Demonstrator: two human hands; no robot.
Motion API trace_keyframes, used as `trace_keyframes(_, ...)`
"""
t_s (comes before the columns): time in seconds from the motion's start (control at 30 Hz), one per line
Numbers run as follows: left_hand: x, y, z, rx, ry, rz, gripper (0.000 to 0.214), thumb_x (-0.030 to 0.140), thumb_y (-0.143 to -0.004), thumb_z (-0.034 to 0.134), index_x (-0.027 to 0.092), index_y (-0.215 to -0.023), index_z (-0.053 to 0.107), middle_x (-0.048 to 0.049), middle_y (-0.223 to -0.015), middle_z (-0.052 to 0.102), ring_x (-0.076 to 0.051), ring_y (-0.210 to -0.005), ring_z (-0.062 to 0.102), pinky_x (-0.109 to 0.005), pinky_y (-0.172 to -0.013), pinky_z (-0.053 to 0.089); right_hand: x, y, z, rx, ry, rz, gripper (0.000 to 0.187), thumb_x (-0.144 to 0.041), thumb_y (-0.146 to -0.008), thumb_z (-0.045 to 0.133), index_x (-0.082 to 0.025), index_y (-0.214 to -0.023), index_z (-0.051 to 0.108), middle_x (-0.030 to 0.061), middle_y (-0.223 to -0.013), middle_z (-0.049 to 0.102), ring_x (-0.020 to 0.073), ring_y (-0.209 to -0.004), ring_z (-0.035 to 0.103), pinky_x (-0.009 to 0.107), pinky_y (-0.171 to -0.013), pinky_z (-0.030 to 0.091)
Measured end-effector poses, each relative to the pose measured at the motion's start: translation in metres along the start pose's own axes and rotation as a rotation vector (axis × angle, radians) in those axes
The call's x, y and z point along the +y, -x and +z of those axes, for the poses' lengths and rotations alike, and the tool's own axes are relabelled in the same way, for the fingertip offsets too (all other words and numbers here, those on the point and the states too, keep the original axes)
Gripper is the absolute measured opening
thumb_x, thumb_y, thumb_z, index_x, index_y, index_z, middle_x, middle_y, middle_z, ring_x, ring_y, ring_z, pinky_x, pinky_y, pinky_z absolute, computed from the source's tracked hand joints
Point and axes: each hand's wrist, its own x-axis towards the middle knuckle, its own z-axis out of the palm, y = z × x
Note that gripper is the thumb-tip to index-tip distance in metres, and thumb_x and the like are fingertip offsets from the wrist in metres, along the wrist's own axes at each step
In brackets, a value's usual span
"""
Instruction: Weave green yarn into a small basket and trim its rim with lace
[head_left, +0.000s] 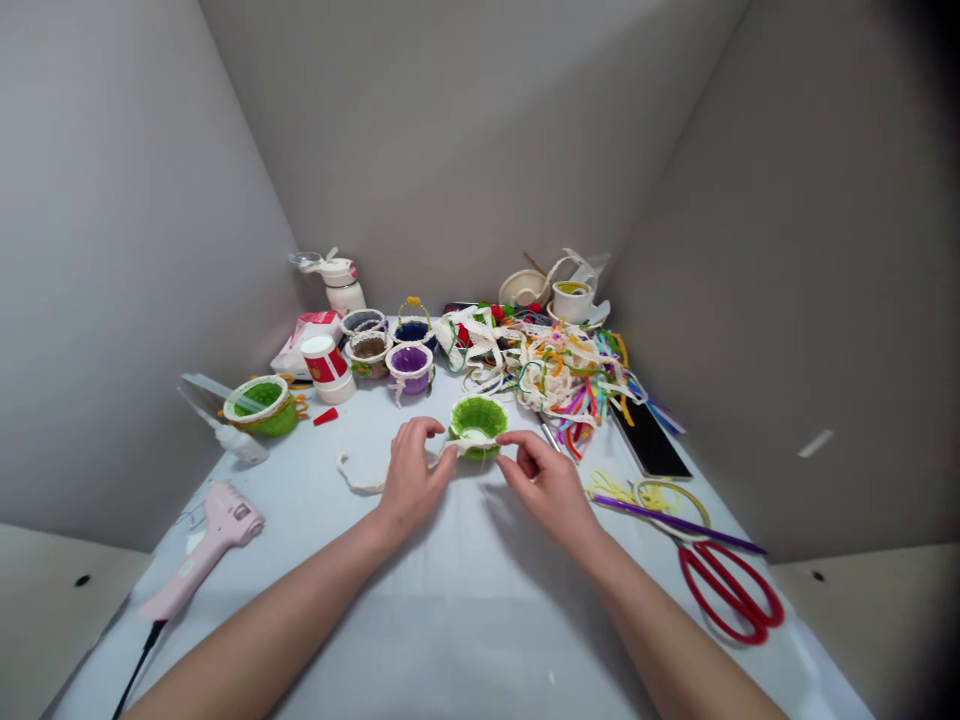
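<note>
A small green basket (478, 413) stands upright in the middle of the table, its inside facing me. White lace trim (362, 489) trails on the cloth to the left and runs up across the basket's front rim. My left hand (416, 468) is closed, thumb and index finger pinching the trim at the basket's left front. On the other side, my right hand (546, 478) has its index finger and thumb on the trim at the right front edge, the other fingers curled. What lies right under the fingertips is partly hidden.
A pink glue gun (214, 545) lies at left, near another green basket (262, 408) and a white squeeze bottle (241, 442). Behind stand a red-labelled bottle (328, 369) and a purple basket (410, 369). To the right are tangled trims (551, 375), a phone (654, 440) and red-handled scissors (731, 590).
</note>
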Motion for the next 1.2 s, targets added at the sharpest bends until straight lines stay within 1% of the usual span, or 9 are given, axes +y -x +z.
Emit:
trace_keyframes(0.13,-0.003,-0.002,-0.004,-0.153,0.116,-0.134,0.016,0.034,-0.092,0.05,0.021,-0.1,0.053,-0.0051,-0.101,0.063,-0.021,-0.101,0.057,-0.037,-0.091,0.042,0.007,-0.011,0.019,-0.042,0.088,-0.049,0.024,-0.033,-0.086,0.059,-0.024,-0.107,0.066,-0.0033,-0.062,0.053,0.0141,-0.054,0.045,0.026,-0.058,0.032)
trace_keyframes(0.27,-0.005,-0.006,-0.007,-0.261,0.259,-0.157,0.024,0.038,-0.091,0.053,0.021,-0.108,0.051,-0.002,-0.09,0.062,-0.018,-0.087,0.058,-0.026,-0.069,0.045,0.013,-0.012,0.026,-0.023,0.237,-0.052,0.026,-0.034,-0.088,0.056,-0.024,-0.111,0.065,-0.0016,-0.064,0.061,0.0147,-0.053,0.049,0.025,-0.057,0.032)
trace_keyframes(0.33,-0.004,-0.01,-0.009,-0.258,0.264,-0.097,0.024,0.035,-0.089,0.056,0.021,-0.108,0.053,-0.0017,-0.09,0.06,-0.017,-0.086,0.057,-0.024,-0.066,0.043,0.016,-0.012,0.028,-0.025,0.273,-0.06,0.026,-0.033,-0.089,0.055,-0.023,-0.111,0.065,-0.0006,-0.066,0.064,0.0147,-0.054,0.051,0.025,-0.057,0.033)
trace_keyframes(0.43,-0.004,-0.018,-0.012,-0.248,0.19,0.097,0.011,0.026,-0.089,0.056,0.02,-0.096,0.061,-0.0029,-0.091,0.061,-0.018,-0.09,0.056,-0.029,-0.078,0.044,0.019,-0.013,0.03,-0.024,0.271,-0.065,0.025,-0.032,-0.09,0.053,-0.021,-0.109,0.066,0.0008,-0.071,0.067,0.0148,-0.056,0.054,0.024,-0.058,0.035)
trace_keyframes(0.53,-0.007,-0.027,-0.013,-0.263,0.134,0.243,0.013,0.021,-0.09,0.054,0.019,-0.091,0.066,-0.0035,-0.086,0.059,-0.018,-0.089,0.055,-0.031,-0.083,0.043,0.02,-0.014,0.031,-0.025,0.239,-0.064,0.024,-0.033,-0.091,0.052,-0.021,-0.106,0.066,0.0015,-0.073,0.069,0.0148,-0.058,0.056,0.024,-0.058,0.038)
trace_keyframes(0.77,-0.016,-0.034,-0.01,-0.284,0.159,0.246,0.018,0.017,-0.092,0.05,0.018,-0.096,0.068,-0.0033,-0.087,0.055,-0.015,-0.084,0.055,-0.028,-0.078,0.046,0.023,-0.015,0.032,-0.02,0.205,-0.08,0.022,-0.032,-0.092,0.051,-0.021,-0.103,0.066,0.0016,-0.076,0.07,0.0154,-0.062,0.058,0.024,-0.061,0.04)
trace_keyframes(0.93,-0.023,-0.037,-0.011,-0.327,0.099,0.346,0.021,0.019,-0.095,0.047,0.018,-0.099,0.067,-0.0035,-0.089,0.053,-0.015,-0.085,0.054,-0.028,-0.079,0.046,0.026,-0.015,0.033,-0.008,0.192,-0.092,0.022,-0.031,-0.091,0.051,-0.021,-0.101,0.067,0.0018,-0.077,0.07,0.0149,-0.061,0.057,0.024,-0.06,0.04)
trace_keyframes(1.1,-0.023,-0.041,-0.006,-0.379,-0.002,0.449,0.019,0.026,-0.095,0.051,0.018,-0.099,0.067,-0.0031,-0.085,0.052,-0.014,-0.078,0.054,-0.026,-0.071,0.046,0.03,-0.023,0.019,-0.063,0.161,-0.099,0.021,-0.031,-0.089,0.053,-0.019,-0.097,0.069,0.0001,-0.069,0.065,0.0136,-0.057,0.052,0.024,-0.058,0.038)
trace_keyframes(1.2,-0.015,-0.039,0.001,-0.34,-0.083,0.476,0.017,0.027,-0.093,0.053,0.017,-0.094,0.067,-0.0034,-0.082,0.055,-0.015,-0.076,0.055,-0.026,-0.068,0.045,0.032,-0.027,0.007,-0.117,0.15,-0.109,0.021,-0.03,-0.088,0.055,-0.018,-0.097,0.069,-0.0024,-0.062,0.057,0.0125,-0.055,0.049,0.023,-0.056,0.036)
